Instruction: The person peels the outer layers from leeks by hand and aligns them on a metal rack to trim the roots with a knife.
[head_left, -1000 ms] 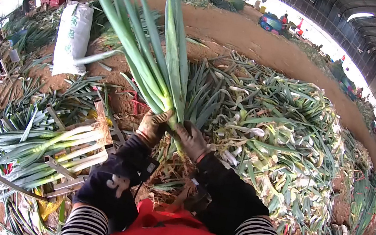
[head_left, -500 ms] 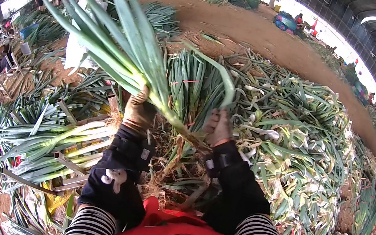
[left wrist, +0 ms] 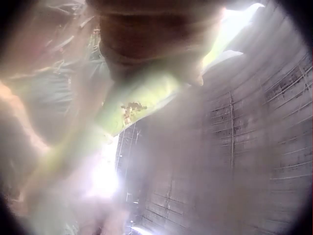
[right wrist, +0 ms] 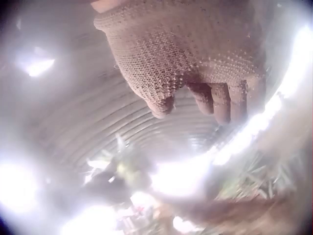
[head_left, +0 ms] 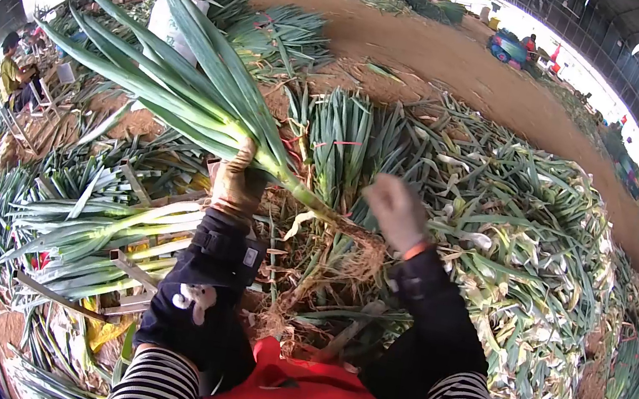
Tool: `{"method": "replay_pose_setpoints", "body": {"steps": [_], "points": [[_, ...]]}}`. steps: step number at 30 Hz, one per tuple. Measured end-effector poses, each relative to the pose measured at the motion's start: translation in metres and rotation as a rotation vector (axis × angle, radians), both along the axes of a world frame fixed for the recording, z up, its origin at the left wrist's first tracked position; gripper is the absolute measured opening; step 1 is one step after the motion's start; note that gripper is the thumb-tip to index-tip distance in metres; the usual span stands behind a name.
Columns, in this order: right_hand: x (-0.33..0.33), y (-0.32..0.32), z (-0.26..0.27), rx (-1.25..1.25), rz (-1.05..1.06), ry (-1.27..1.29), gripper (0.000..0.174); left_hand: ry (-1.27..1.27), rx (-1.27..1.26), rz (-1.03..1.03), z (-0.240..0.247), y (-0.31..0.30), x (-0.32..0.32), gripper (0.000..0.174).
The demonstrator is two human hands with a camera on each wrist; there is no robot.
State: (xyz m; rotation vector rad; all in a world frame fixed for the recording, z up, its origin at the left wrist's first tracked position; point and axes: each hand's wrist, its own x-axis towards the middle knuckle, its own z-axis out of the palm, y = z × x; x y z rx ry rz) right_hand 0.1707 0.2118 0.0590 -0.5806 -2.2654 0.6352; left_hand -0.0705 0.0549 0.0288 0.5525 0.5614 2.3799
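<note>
My gloved left hand (head_left: 236, 183) grips a large green onion (head_left: 297, 189) by its stalk in the head view. Its long leaves fan up to the left, and its brown roots (head_left: 361, 253) hang at the lower right end. In the left wrist view the pale stalk (left wrist: 142, 100) passes under the glove, with a brown patch on it. My gloved right hand (head_left: 395, 212) is apart from the stalk, just right of the root end, and looks blurred. The right wrist view shows that hand's fingers (right wrist: 222, 103) extended, with nothing between them and the thumb.
A tied bundle of green onions (head_left: 340, 139) lies ahead. To the right spreads a broad heap of stripped leaves (head_left: 514, 249). On the left, green onions (head_left: 90, 233) lie across a wooden rack (head_left: 134, 274). Farther back are a white sack (head_left: 172, 27) and a seated person (head_left: 14, 77).
Both hands held the green onion near upright; it has tilted left, roots swinging right. The right hand has left the stalk and moved right; a bent leaf beside it half a second ago is gone.
</note>
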Motion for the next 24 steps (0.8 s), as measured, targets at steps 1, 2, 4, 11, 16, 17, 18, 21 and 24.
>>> {"method": "replay_pose_setpoints", "body": {"steps": [1, 2, 4, 11, 16, 17, 18, 21, 24], "points": [[-0.016, -0.006, -0.025, 0.166, 0.067, 0.048, 0.04, -0.008, 0.014, -0.082, 0.002, 0.002, 0.008, 0.044], [-0.024, -0.013, -0.033, 0.143, 0.161, -0.04, 0.041, -0.008, 0.018, -0.112, 0.008, 0.003, 0.019, 0.044], [-0.036, -0.024, -0.041, 0.007, 0.297, -0.049, 0.04, 0.011, 0.023, -0.155, 0.004, 0.01, 0.025, 0.046], [-0.036, -0.013, -0.026, -0.723, 0.554, -0.446, 0.048, 0.031, -0.003, -0.282, -0.01, 0.024, 0.034, 0.056], [-0.037, -0.01, -0.043, -0.44, 0.392, -0.16, 0.032, 0.164, -0.36, 0.493, 0.034, 0.017, 0.026, 0.073], [-0.037, -0.01, -0.04, -0.445, 0.383, -0.163, 0.032, 0.325, -0.475, 0.868, 0.035, 0.018, 0.021, 0.071], [-0.037, -0.01, -0.037, -0.341, 0.307, -0.239, 0.032, 0.697, -0.498, 1.174, 0.035, 0.018, 0.021, 0.069], [-0.036, -0.017, -0.035, -0.202, 0.185, -0.382, 0.037, 1.613, -0.385, 1.332, 0.06, 0.013, 0.064, 0.056], [-0.031, -0.022, -0.046, -0.007, 0.086, -0.298, 0.036, 1.974, -1.057, 1.004, 0.022, 0.044, 0.056, 0.049]]}}
